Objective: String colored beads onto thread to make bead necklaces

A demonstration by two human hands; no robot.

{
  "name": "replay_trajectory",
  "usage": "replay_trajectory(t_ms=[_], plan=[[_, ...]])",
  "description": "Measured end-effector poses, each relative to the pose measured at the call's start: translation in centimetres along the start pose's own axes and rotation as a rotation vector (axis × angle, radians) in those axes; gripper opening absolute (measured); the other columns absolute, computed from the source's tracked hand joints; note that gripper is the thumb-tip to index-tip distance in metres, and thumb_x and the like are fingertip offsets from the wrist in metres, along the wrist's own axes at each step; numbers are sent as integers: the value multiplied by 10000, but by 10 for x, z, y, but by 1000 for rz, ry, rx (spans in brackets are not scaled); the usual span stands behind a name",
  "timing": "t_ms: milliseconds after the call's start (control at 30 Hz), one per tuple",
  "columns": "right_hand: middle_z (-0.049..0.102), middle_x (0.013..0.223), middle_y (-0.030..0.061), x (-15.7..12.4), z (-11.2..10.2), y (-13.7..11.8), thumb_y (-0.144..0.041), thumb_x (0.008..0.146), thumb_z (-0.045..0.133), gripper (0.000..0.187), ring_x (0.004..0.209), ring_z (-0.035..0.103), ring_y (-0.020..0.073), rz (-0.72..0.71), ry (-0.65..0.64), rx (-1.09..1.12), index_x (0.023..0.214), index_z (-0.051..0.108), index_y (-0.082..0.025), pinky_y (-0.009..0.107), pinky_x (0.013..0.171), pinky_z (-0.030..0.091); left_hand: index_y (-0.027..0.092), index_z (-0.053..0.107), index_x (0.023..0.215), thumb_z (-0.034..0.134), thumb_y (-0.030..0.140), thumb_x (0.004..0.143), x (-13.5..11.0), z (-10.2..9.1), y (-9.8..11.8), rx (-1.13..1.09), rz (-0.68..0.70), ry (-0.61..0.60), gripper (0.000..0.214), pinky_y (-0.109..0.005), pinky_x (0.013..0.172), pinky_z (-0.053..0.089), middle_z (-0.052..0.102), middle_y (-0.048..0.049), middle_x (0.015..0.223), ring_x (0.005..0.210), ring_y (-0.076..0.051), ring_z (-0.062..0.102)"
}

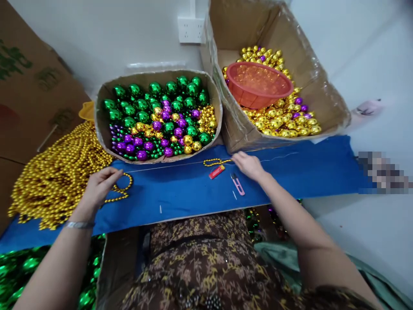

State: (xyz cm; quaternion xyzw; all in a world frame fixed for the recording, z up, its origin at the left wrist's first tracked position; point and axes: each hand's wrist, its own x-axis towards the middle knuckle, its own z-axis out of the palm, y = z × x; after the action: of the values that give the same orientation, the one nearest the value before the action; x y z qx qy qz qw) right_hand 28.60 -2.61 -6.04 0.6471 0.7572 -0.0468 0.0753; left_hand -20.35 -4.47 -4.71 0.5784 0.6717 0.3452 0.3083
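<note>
A thin pale string [164, 166] runs nearly straight between my two hands above the blue cloth. My left hand [98, 187] pinches its left end, and a short gold bead strand [130, 183] hangs curled beside those fingers. At the other end my right hand [248, 165] is closed on the string. Another gold bead strand [211, 162] lies looped just left of my right fingers, and a loose tail of string trails off to the right. Below that hand lie a red lighter [216, 172] and pink-handled thread snips [238, 185].
A pile of gold bead strands [61, 172] covers the left end of the blue-covered table [193, 196]. Behind stand a cardboard box [100, 125] of green, purple and gold balls and a taller box [235, 133] with gold beads and a red basket [254, 97].
</note>
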Motion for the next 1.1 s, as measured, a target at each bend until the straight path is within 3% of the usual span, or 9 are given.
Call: replay_trajectory(t_ms=[100, 167, 300, 400, 500, 600, 800, 933, 1100], plan=[[608, 1197, 123, -19, 5, 57, -259, 982, 337, 344, 928, 651, 204, 207, -19, -73, 1175, 614, -196, 279, 691, 445, 187, 576, 678, 672, 488, 719, 3, -2, -6, 49, -15, 95, 318, -236, 465, 271, 429, 49, 533, 515, -105, 350], [571, 1273, 151, -30, 8, 68, -194, 952, 350, 384, 905, 662, 208, 316, -10, -101, 1273, 559, -184, 286, 683, 450, 188, 572, 690, 655, 488, 735, 3, 7, 0, 38, -14, 112, 315, -231, 466, 271, 427, 53, 537, 512, -101, 348], [584, 1278, 120, -42, 12, 33, -286, 970, 347, 391, 971, 659, 223, 244, 9, -58, 1320, 517, -251, 296, 718, 474, 184, 557, 686, 638, 483, 754, -3, 32, 18, 6, 28, 23, 317, -230, 466, 280, 432, 47, 549, 522, -101, 356], [640, 1170, 102, -50, 15, -9, -514, 963, 366, 433, 967, 660, 234, 96, -116, -12, 1292, 518, -276, 314, 740, 486, 179, 560, 678, 626, 463, 772, -8, 47, 26, 22, 54, -10, 306, -234, 474, 302, 449, 39, 551, 521, -103, 379], [631, 1124, 154, -57, 16, -35, -442, 966, 413, 432, 962, 660, 251, 88, -193, -59, 1325, 473, -210, 322, 727, 483, 175, 564, 663, 615, 462, 769, -13, 54, 29, 22, 79, -55, 310, -229, 454, 288, 454, 35, 545, 499, -97, 371], [629, 1095, 147, -58, 13, -46, -284, 987, 361, 329, 979, 655, 244, 42, -184, -60, 1267, 513, -202, 309, 726, 477, 177, 566, 666, 611, 465, 766, -16, 55, 29, -9, 82, -73, 308, -219, 442, 275, 454, 35, 545, 487, -92, 366], [613, 1078, 162, -61, 16, -53, -439, 958, 436, 379, 949, 657, 268, 64, -144, -116, 1213, 525, -172, 312, 692, 482, 183, 573, 691, 620, 480, 773, -22, 47, 27, -59, 53, -57, 312, -219, 445, 293, 482, 29, 563, 489, -99, 392], [629, 1027, 168, -68, 25, -49, -226, 965, 397, 294, 944, 661, 264, 95, -174, -103, 1214, 532, -147, 313, 688, 482, 186, 570, 679, 611, 478, 786, -24, 46, 26, -46, 83, -62, 314, -224, 463, 304, 485, 27, 569, 504, -103, 401], [601, 1155, 109, -59, 19, -61, -281, 997, 319, 358, 916, 660, 214, 20, -116, 42, 1321, 471, -259, 296, 715, 476, 184, 581, 671, 618, 457, 783, -23, 47, 27, -40, 120, -82, 297, -222, 477, 322, 493, 27, 585, 522, -101, 411]])
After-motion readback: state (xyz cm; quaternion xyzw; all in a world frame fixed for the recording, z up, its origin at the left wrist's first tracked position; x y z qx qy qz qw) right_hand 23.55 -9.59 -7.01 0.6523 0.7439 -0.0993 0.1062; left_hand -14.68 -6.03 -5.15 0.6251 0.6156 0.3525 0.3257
